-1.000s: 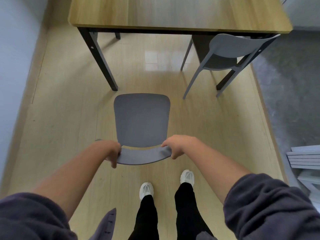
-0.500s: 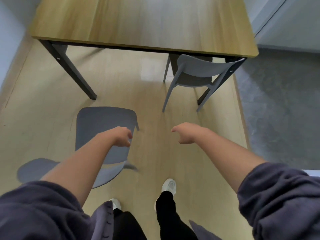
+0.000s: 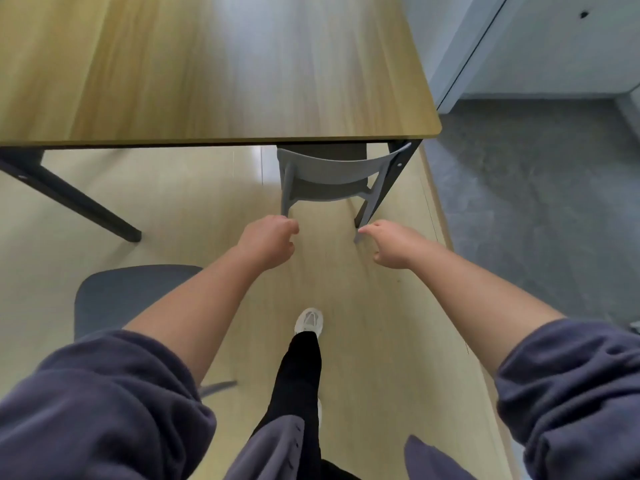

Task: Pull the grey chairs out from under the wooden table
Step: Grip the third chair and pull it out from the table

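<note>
Both hands reach empty toward the chair under the table

The left hand (image 3: 268,242) and right hand (image 3: 393,245) are loosely curled, holding nothing, short of the tucked chair (image 3: 330,173), whose seat is mostly hidden beneath the wooden table (image 3: 214,71). The second chair (image 3: 117,299) stands clear on the floor at left, partly covered by the left sleeve (image 3: 100,410). No writing is legible.

1. Both bare forearms reach forward side by side, dark sleeves pushed up near the elbows.
2. The left hand (image 3: 268,242) is curled into a loose fist, knuckles up, empty.
3. The right hand (image 3: 393,244) is loosely curled too, thumb pointing left, empty.
4. The hands stay apart.
</note>
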`<state>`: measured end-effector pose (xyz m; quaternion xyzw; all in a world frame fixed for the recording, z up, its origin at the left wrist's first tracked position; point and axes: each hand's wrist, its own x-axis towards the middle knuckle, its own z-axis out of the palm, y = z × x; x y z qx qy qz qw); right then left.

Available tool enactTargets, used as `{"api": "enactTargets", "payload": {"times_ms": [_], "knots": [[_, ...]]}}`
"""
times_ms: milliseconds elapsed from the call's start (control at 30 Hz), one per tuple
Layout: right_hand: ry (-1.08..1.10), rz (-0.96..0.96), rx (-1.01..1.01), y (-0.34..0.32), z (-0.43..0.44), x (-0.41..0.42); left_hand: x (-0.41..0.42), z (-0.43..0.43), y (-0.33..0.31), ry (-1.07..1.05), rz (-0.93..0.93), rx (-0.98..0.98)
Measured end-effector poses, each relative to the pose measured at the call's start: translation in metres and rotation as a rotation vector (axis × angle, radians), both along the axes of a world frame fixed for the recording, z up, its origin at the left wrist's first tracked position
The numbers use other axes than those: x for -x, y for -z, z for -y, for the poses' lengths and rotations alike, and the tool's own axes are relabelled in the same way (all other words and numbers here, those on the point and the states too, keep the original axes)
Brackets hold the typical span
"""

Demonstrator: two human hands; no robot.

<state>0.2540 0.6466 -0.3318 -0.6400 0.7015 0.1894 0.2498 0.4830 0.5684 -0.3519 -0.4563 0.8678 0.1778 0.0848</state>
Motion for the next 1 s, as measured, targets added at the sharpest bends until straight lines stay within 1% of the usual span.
{"api": "enactTargets", "payload": {"times_ms": [133,200,267,433,567,633,800,933,1000], "knots": [[0.055,0.014,0.106,0.002,0.037,0.038,0.048,0.040,0.002,0.053,-0.088,0.114],[0.072,0.010,0.178,0.004,0.066,0.057,0.071,0.070,0.005,0.071,-0.088,0.145],[0.048,-0.007,0.205,0.008,0.094,0.074,0.089,0.100,0.012,0.087,-0.047,0.139],[-0.018,-0.089,0.104,0.033,0.160,0.118,0.125,0.172,0.039,0.110,0.170,0.001],[-0.125,-0.170,-0.022,0.059,0.193,0.137,0.141,0.202,0.057,0.187,0.391,-0.152],[-0.146,-0.162,-0.082,0.071,0.207,0.143,0.148,0.214,0.066,0.197,0.409,-0.195],[-0.192,-0.115,-0.150,0.079,0.231,0.146,0.160,0.227,0.073,0.171,0.366,-0.293],[-0.204,-0.104,-0.149,0.080,0.240,0.142,0.163,0.230,0.075,0.186,0.352,-0.299],[-0.202,-0.131,-0.148,0.080,0.242,0.138,0.163,0.228,0.075,0.193,0.365,-0.288]]}}
